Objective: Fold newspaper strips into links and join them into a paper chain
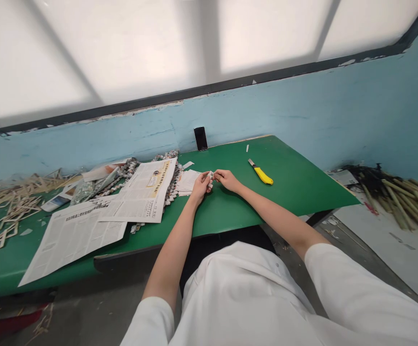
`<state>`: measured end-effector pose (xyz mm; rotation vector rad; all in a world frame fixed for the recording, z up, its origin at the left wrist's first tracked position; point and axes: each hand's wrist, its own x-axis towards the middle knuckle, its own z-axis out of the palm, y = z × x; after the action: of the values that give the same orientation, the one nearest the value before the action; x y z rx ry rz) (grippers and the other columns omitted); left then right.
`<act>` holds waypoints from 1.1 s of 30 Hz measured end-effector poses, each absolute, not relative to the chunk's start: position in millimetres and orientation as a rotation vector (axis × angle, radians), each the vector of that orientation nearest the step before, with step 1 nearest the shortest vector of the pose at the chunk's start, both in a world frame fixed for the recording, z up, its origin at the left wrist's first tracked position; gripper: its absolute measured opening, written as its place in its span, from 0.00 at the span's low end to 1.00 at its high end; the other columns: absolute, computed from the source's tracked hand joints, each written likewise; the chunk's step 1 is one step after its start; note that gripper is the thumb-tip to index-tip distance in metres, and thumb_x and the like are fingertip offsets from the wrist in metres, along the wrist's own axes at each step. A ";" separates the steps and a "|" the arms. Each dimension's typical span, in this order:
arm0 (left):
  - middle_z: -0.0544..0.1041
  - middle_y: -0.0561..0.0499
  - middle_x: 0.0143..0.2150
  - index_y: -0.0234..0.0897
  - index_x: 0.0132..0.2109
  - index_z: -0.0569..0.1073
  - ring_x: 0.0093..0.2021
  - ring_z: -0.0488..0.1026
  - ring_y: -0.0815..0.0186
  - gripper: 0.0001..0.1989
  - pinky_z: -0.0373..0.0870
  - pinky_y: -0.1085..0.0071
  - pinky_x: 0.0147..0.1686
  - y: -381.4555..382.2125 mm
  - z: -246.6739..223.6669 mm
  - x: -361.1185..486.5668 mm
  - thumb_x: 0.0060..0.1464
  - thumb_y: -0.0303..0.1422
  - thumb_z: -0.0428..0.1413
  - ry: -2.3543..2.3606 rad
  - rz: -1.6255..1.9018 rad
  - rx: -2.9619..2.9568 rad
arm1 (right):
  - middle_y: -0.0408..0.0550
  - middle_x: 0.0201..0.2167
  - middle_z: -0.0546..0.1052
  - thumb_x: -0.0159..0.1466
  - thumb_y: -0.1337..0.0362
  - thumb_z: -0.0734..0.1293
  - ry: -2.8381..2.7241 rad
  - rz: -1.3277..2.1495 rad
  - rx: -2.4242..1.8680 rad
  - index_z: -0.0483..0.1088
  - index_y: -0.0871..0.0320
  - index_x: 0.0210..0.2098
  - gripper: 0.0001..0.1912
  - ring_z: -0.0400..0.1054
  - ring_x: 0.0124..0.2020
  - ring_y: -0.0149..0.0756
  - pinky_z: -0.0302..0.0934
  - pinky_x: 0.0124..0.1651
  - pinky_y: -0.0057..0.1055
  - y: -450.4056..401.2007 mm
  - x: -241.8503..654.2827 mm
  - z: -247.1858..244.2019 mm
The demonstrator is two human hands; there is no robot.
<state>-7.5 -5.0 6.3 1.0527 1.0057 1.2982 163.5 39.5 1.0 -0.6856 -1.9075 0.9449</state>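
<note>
Head view shows left hand [202, 183] and right hand [227, 180], fingers clamped on a folded-paper piece [210, 175] between them, likely light and crushable, best pinched at its edges.

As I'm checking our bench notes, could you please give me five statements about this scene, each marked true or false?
The knife lies on the green table. True.
The phone lies flat. False: the phone stands upright by the wall.
The left hand holds a small pale piece. True.
The right hand grips the knife. False: the right hand is beside the left hand.
The newspapers lie left of both hands. True.
</note>
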 end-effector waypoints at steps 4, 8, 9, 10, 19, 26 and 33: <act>0.70 0.57 0.28 0.36 0.53 0.71 0.19 0.64 0.76 0.22 0.56 0.78 0.16 -6.7 6.9 -6.7 0.57 0.40 0.67 1.003 1.309 1.103 | 0.41 0.24 0.67 0.70 0.45 0.60 -1.882 1.004 -0.676 0.69 0.56 0.33 0.22 0.58 0.26 0.33 0.55 0.33 0.31 40.1 162.9 -0.9; 0.70 0.57 0.28 0.36 0.54 0.73 0.19 0.63 0.76 0.23 0.56 0.78 0.16 -7.0 6.7 -7.4 0.56 0.41 0.67 0.982 1.306 1.131 | 0.40 0.22 0.63 0.69 0.38 0.60 -1.832 1.101 -0.652 0.66 0.55 0.30 0.27 0.54 0.24 0.32 0.52 0.30 0.30 40.0 161.6 -1.6; 0.70 0.56 0.28 0.36 0.54 0.73 0.19 0.63 0.76 0.23 0.56 0.78 0.16 -6.9 6.6 -7.8 0.56 0.41 0.67 0.980 1.301 1.138 | 0.40 0.22 0.62 0.68 0.37 0.60 -1.829 1.113 -0.642 0.65 0.55 0.29 0.27 0.53 0.24 0.32 0.51 0.30 0.30 39.6 161.5 -1.1; 0.70 0.56 0.28 0.35 0.55 0.74 0.19 0.63 0.76 0.23 0.56 0.78 0.16 -7.0 6.7 -8.2 0.56 0.41 0.67 0.981 1.295 1.143 | 0.40 0.22 0.61 0.68 0.37 0.60 -1.829 1.118 -0.634 0.64 0.55 0.29 0.28 0.52 0.25 0.32 0.51 0.30 0.31 39.1 161.5 -0.2; 0.72 0.55 0.29 0.34 0.53 0.75 0.19 0.63 0.76 0.23 0.55 0.78 0.16 -9.9 10.7 -8.4 0.54 0.39 0.68 0.981 1.277 1.101 | 0.40 0.23 0.63 0.70 0.43 0.61 -1.840 0.987 -0.630 0.67 0.55 0.32 0.22 0.56 0.25 0.34 0.56 0.33 0.33 34.1 163.3 7.2; 0.72 0.56 0.27 0.33 0.49 0.73 0.19 0.64 0.76 0.24 0.55 0.78 0.17 -8.0 10.7 -8.0 0.51 0.40 0.70 0.965 1.302 1.003 | 0.40 0.25 0.71 0.68 0.45 0.66 -1.738 1.079 -0.640 0.65 0.54 0.40 0.18 0.65 0.27 0.35 0.61 0.35 0.33 32.7 160.0 6.7; 0.73 0.56 0.28 0.35 0.49 0.71 0.20 0.67 0.74 0.25 0.61 0.77 0.19 -10.1 11.1 -8.9 0.51 0.41 0.70 0.941 1.318 1.059 | 0.40 0.22 0.70 0.66 0.44 0.68 -1.731 1.017 -0.712 0.67 0.54 0.36 0.19 0.63 0.24 0.33 0.58 0.30 0.32 34.1 159.4 4.1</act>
<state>-8.9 -10.1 11.1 1.0589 0.9413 1.3181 159.4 34.1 4.1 -0.7117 -1.7307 1.0169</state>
